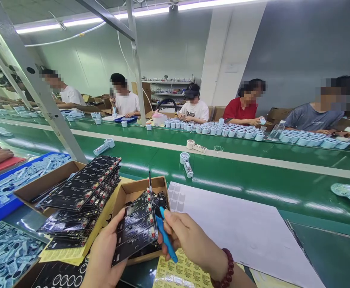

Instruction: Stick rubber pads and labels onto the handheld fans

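Note:
My left hand (107, 248) is closed on the lower left edge of a black circuit board panel (134, 230), which is tilted toward me. In my right hand (183, 234) is a pair of blue-handled cutting pliers (166, 236), its jaws at the panel's right edge. Whether the jaws are fully closed cannot be made out. Beneath the panel stands a cardboard box (158, 184) with more black boards inside. Left of it rises a stack of circuit board panels (82, 184) with small red and white parts along one edge.
A blue tray (1, 206) of light blue plastic parts is at left. White paper (237, 228) lies at right, yellow label sheets (182, 272) in front. Beyond runs a green conveyor belt (151, 152) with a small device (187, 165). Several people sit across it behind rows of cups (217, 130).

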Motion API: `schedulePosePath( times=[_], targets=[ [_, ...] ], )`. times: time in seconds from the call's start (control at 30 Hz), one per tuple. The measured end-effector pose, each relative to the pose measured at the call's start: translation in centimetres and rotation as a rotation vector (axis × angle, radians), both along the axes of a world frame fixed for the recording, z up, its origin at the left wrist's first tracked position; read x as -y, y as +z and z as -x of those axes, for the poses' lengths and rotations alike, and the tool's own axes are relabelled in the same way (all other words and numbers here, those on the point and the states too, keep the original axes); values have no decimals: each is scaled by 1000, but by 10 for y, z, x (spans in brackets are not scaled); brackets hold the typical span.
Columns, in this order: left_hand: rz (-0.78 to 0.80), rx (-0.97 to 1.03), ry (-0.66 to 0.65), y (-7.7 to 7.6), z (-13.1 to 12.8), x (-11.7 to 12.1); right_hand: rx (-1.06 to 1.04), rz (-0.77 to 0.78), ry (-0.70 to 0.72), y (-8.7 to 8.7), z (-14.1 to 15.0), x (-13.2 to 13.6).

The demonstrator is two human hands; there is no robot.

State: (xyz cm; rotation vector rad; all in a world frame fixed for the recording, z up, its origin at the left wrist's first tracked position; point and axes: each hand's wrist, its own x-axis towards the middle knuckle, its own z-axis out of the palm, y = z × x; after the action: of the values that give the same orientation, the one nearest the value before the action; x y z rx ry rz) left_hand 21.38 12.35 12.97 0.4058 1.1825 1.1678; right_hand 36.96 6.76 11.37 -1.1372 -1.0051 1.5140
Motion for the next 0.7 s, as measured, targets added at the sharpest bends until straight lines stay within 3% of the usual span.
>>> schedulePosePath(
  times=[0.23,0.43,0.57,0.63,0.7],
  targets=[
    [-190,-126,-74,-1,10,-1,317,-107,53,9,-15,8],
    [-156,-199,-102,13,10,5,393,-128,53,14,-15,9],
    [-122,-143,-92,8,14,4,447,-130,13,12,-12,10],
    [-82,-98,-69,2,14,4,367,-111,-2,11,-7,10],
    [-42,-63,-79,-2,9,5,142,-60,18,10,0,8]
  ],
)
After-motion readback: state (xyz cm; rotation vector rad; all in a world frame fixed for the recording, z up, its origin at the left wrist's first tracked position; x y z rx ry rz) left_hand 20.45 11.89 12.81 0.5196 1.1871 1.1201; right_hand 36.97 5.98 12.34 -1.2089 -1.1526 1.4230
